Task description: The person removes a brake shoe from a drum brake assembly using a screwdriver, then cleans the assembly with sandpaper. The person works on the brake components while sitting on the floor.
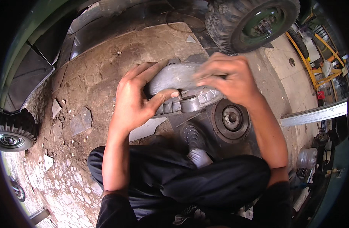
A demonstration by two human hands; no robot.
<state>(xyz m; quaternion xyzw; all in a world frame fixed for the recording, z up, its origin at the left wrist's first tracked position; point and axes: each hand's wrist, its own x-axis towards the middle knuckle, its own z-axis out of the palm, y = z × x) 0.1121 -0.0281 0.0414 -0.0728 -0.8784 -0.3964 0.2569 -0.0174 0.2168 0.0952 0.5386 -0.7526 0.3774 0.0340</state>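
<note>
A grey cast-metal housing with a smooth curved face and a ribbed lower edge is held up in front of my lap. My left hand grips its left end, fingers over the top and thumb pressed on the near side. At its right end is my right hand, blurred by motion, its fingers drawn together against the metal face. Whether something small is pinched in those fingers is hidden by the blur. Below and to the right, a round metal disc with a hub lies on the floor beside my shoe.
A large knobbly tyre on a green rim stands at the far right. Another small wheel is at the left. A yellow metal rack and a silver beam are on the right. Broken flat pieces litter the dirty floor.
</note>
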